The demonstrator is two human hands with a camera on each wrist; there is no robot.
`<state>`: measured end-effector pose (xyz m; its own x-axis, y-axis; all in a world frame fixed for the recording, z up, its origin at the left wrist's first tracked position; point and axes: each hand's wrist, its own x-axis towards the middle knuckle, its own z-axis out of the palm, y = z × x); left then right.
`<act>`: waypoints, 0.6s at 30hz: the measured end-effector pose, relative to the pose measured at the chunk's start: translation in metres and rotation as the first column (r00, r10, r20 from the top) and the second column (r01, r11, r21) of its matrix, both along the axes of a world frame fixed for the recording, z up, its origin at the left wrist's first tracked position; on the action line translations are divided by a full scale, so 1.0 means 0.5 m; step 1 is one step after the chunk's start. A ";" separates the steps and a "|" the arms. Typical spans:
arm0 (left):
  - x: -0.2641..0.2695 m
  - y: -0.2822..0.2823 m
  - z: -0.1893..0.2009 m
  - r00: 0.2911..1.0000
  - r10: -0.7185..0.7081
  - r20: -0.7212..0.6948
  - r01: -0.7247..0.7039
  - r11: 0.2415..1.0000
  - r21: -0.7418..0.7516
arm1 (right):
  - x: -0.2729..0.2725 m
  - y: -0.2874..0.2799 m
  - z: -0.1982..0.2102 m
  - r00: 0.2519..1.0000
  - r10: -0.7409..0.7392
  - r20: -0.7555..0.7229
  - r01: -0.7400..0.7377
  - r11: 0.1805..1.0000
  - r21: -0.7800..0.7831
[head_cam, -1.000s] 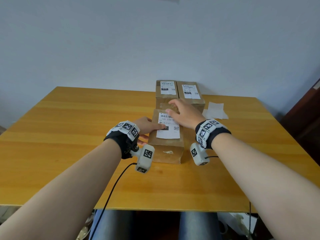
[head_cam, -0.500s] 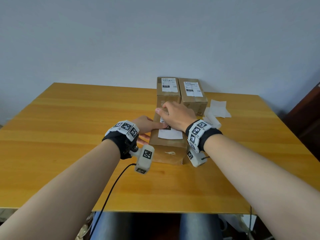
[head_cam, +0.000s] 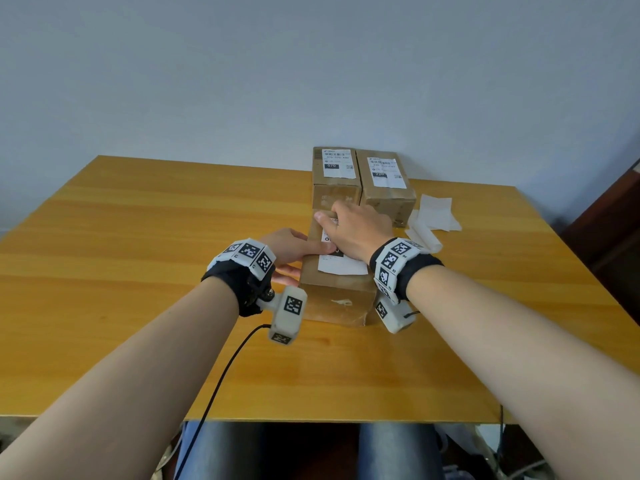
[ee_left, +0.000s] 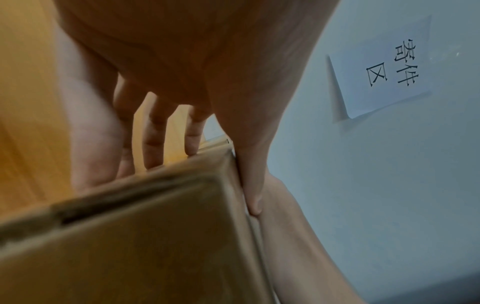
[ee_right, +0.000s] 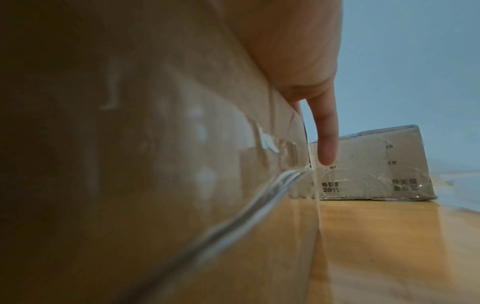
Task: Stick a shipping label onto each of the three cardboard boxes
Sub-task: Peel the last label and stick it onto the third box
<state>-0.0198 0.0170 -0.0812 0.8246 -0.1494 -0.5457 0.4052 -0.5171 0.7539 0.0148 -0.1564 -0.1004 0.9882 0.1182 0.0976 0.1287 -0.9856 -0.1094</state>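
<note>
The near cardboard box [head_cam: 334, 299] stands mid-table with a white shipping label [head_cam: 343, 268] on its top. My right hand [head_cam: 353, 226] lies flat over the label, fingers reaching toward the far left corner. In the right wrist view one finger [ee_right: 326, 133] hangs past this box's [ee_right: 155, 144] side. My left hand [head_cam: 291, 249] rests against the box's left side, thumb lying on top. Its fingers [ee_left: 153, 131] are straight beside the box [ee_left: 142, 236]. Two more boxes stand side by side behind, the left one [head_cam: 334, 199] and the right one [head_cam: 388, 200], each with a label on top.
White peeled backing papers [head_cam: 434, 214] lie right of the back boxes. The wooden table [head_cam: 138, 254] reaches the wall behind. A paper sign [ee_left: 384, 67] hangs on the wall. A cable runs from my left wrist off the table's front edge.
My right hand has slid leftward across the near box's label and now covers most of it. My left hand has stayed against the box's left side.
</note>
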 end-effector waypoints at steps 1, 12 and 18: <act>0.001 0.000 -0.001 1.000 -0.001 -0.003 0.001 1.000 -0.004 | 0.002 0.000 0.000 1.000 0.004 0.002 -0.004 1.000 -0.006; 0.015 0.008 -0.007 0.998 -0.011 -0.063 0.010 1.000 -0.023 | 0.029 -0.006 0.007 0.999 0.023 -0.027 -0.024 0.999 -0.027; 0.022 0.010 -0.008 0.995 -0.027 -0.099 0.026 1.000 -0.014 | 0.046 -0.008 0.010 0.999 0.041 -0.031 -0.041 0.999 -0.006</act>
